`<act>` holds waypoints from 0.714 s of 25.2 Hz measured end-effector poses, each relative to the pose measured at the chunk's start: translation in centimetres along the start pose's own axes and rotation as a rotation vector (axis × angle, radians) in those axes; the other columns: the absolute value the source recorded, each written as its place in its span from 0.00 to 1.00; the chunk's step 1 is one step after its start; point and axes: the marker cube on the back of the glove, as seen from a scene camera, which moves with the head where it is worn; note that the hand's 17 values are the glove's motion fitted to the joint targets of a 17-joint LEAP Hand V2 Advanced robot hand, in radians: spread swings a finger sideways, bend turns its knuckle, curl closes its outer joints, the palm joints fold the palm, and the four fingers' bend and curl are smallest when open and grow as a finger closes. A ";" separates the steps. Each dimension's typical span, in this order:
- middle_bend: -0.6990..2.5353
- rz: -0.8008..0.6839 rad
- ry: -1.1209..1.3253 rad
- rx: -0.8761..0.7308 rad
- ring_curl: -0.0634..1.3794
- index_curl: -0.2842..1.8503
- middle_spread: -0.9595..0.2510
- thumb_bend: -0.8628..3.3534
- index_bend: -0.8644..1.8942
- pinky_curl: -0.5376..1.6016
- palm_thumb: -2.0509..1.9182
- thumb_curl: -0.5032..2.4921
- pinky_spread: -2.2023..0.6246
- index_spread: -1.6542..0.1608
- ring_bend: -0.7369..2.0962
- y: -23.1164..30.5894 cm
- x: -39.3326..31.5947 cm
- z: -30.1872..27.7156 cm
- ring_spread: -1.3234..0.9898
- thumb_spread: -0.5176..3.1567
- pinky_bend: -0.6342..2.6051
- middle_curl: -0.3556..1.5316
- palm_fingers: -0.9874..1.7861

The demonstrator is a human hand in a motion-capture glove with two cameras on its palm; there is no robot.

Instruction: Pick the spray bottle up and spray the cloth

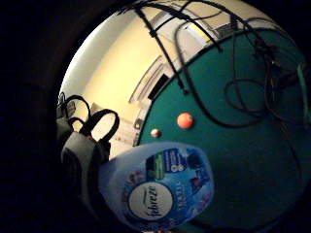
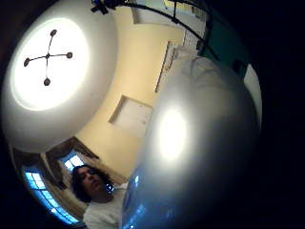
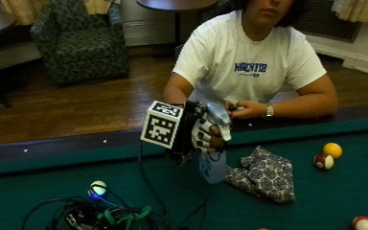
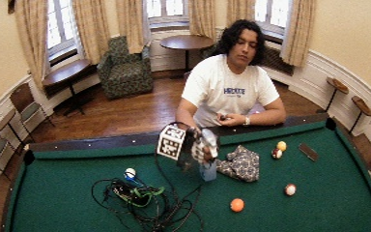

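Outside view: your gloved right hand point(image 3: 208, 134) grips the spray bottle point(image 3: 212, 165), raised above the felt; the patterned cloth point(image 3: 266, 173) lies at its 3 o'clock.

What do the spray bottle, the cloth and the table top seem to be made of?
Bottle: seemingly pale translucent plastic, glossy, with a printed label; the hand grips it. Cloth: soft woven fabric, probably cotton, crumpled in folds, navy pattern. Table: green matte felt, like a billiard table.
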 end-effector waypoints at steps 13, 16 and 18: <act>0.42 -0.081 0.030 -0.098 0.39 0.39 0.62 0.20 0.47 0.46 0.75 0.41 0.67 0.77 0.53 -3.5 -12.8 -5.6 0.48 0.25 0.34 0.50 0.87; 0.42 -0.068 0.091 -0.171 0.39 0.39 0.62 0.20 0.47 0.46 0.75 0.42 0.67 0.78 0.53 -4.0 -13.7 -4.6 0.48 0.24 0.34 0.50 0.87; 0.42 -0.023 0.144 -0.243 0.39 0.40 0.62 0.20 0.47 0.46 0.75 0.42 0.67 0.77 0.54 -4.1 -13.6 -3.1 0.48 0.24 0.34 0.50 0.86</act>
